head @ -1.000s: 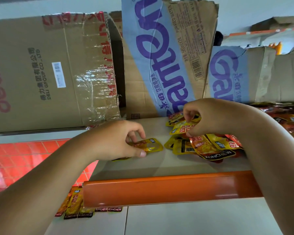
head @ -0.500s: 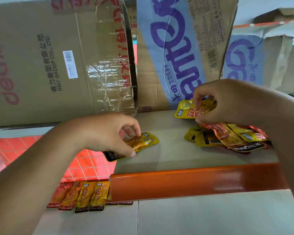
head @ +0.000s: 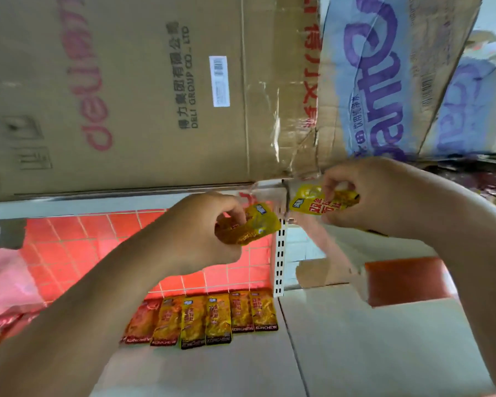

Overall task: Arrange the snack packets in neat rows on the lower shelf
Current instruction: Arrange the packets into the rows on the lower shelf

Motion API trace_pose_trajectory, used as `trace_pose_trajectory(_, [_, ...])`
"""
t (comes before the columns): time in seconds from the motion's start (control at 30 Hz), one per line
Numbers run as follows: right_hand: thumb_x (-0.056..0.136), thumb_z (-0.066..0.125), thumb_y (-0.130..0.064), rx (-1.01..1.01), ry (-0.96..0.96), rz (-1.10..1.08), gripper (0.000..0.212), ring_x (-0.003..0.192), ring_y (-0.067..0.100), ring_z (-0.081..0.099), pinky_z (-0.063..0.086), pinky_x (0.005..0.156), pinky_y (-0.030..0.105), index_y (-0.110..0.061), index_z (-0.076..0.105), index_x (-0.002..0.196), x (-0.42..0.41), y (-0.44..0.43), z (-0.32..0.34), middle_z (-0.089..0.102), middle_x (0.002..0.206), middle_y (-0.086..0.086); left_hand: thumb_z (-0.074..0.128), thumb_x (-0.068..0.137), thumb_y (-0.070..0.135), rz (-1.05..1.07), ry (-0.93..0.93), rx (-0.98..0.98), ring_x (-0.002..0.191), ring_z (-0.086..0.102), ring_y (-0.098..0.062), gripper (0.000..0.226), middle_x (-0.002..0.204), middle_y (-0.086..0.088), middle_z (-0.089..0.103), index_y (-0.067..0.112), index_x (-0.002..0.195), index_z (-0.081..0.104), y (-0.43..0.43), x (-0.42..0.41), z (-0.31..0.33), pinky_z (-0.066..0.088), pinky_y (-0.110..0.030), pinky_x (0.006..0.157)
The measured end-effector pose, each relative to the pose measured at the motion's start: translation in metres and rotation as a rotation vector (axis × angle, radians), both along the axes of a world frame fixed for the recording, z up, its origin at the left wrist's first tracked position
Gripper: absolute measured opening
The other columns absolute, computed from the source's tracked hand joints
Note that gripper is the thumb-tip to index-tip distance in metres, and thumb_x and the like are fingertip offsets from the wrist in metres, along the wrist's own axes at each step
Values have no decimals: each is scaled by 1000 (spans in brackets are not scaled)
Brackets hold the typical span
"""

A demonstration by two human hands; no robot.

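My left hand (head: 209, 233) grips a yellow-orange snack packet (head: 255, 229) in the air, left of the shelf upright. A second yellow packet with red characters (head: 312, 203) is pinched by my right hand (head: 370, 196) just above the upper shelf's left end. Below, on the pale lower shelf (head: 355, 353), a row of several orange and yellow packets (head: 206, 319) lies side by side with their black bottom edges toward me. More loose packets (head: 487, 181) show dark and blurred at the far right on the upper shelf.
Large cardboard boxes (head: 126, 96) stand behind, one with blue and purple print (head: 378, 75). A white perforated upright (head: 279, 259) and the orange shelf lip (head: 407, 279) sit between my hands and the lower shelf. Red tiles (head: 75, 242) line the back wall on the left.
Both hands lifted their packets off the upper shelf and moved left. The view swung left and down, showing more of the row on the lower shelf.
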State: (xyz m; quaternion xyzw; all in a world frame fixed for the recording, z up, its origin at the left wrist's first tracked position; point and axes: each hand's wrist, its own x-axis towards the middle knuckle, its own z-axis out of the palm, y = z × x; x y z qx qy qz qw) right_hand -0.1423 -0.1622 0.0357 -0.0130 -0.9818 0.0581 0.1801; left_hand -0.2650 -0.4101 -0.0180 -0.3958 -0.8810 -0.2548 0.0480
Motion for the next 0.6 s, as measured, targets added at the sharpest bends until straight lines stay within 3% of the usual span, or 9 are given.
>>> trace_pose_trajectory(0.07, [75, 79, -47, 0, -11, -26, 26, 75, -5, 49, 37, 64, 18, -32, 62, 87, -12, -38, -4, 56, 81, -17, 84, 71, 28, -5, -19, 90, 88, 59, 2, 33, 99, 19, 62, 41, 94, 64, -31, -15, -20, 49, -24, 73])
trace_pose_trajectory(0.2, [70, 75, -55, -37, -33, -68, 32, 77, 5, 55, 48, 71, 31, -32, 61, 88, -48, -106, -27, 60, 85, -12, 85, 73, 23, -8, -32, 221, 90, 57, 2, 32, 99, 17, 61, 35, 97, 68, -83, -38, -70, 43, -16, 72])
trace_pose_trajectory(0.3, [71, 74, -58, -136, -88, -92, 35, 75, 14, 58, 48, 65, 30, -31, 58, 87, -74, -140, -64, 60, 83, -9, 80, 74, 27, -8, -47, 305, 90, 57, 1, 32, 98, 17, 60, 33, 102, 67, -113, -52, -113, 40, -10, 69])
trace_pose_trajectory(0.47, [80, 79, -43, -302, -185, -201, 30, 77, 20, 61, 44, 62, 29, -24, 62, 96, -106, -156, -164, 62, 87, -4, 74, 71, 31, 52, -17, 349, 94, 55, -8, 36, 107, 16, 60, 27, 106, 66, -139, -68, -211, 42, -20, 82])
trace_pose_trajectory(0.6, [79, 77, -39, -425, -156, -382, 27, 77, 27, 62, 45, 62, 34, -18, 62, 87, -125, -140, -260, 63, 82, 1, 77, 73, 30, 76, -18, 319, 108, 57, -21, 43, 122, 9, 59, 28, 113, 63, -139, -66, -294, 51, -33, 90])
